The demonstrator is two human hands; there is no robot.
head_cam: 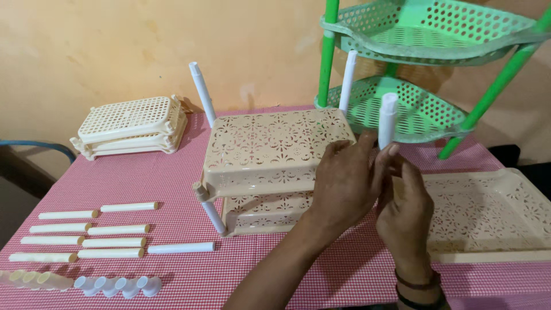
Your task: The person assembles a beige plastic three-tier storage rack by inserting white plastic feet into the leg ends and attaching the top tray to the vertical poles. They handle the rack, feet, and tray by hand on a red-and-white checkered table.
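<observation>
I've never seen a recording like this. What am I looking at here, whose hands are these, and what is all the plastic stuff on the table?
This is one picture from a camera worn on a person's head, looking down at their own two bare hands. The left hand and right hand both grip a white plastic tube standing upright at the corner of a beige two-tier rack. More white tubes stick up from its other corners. The table wears a red checked cloth. On it lie rows of loose tubes, a line of small white caps, a stack of beige trays at the back left and a single beige tray on the right. Behind stands a green corner rack.
</observation>
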